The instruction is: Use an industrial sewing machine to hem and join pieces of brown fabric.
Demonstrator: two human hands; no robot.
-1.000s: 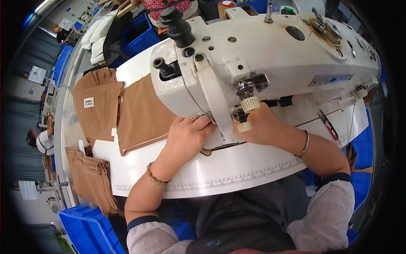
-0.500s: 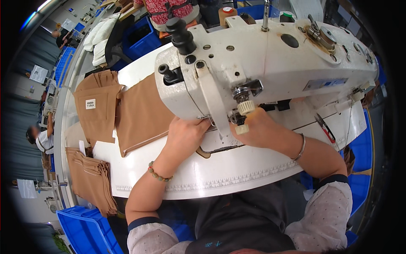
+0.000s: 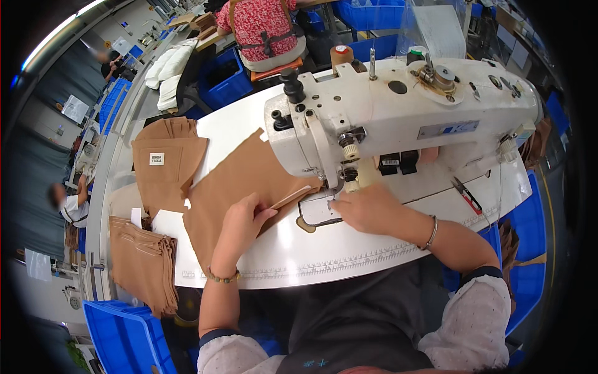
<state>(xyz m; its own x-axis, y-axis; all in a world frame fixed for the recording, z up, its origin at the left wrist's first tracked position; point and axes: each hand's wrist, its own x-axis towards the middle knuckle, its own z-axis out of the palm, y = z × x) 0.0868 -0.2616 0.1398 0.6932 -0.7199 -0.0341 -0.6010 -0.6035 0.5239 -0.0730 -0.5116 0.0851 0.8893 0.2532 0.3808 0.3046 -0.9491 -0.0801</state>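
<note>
A brown fabric panel (image 3: 240, 181) lies on the white table, its far right corner by the needle area of a white sewing machine (image 3: 398, 103). My left hand (image 3: 242, 225) pinches the panel's near edge between thumb and fingers, beside a pale strip (image 3: 291, 196) along that edge. Just right of the presser foot, above the metal needle plate (image 3: 319, 210), my right hand (image 3: 370, 210) is closed with its fingers curled. It is slightly blurred, and whatever its fingertips hold is too small to make out.
Brown pocket pieces with a white label (image 3: 168, 165) and a stack of brown pieces (image 3: 143, 258) lie at the left. Red-handled thread snips (image 3: 467, 196) rest at the right. Blue bins (image 3: 128, 336) stand around the table. Another person (image 3: 265, 31) sits beyond the machine.
My left hand has drawn back from the needle area toward the near left, and the panel has turned with its near edge slanting. My right hand remains by the needle. The view has shifted.
</note>
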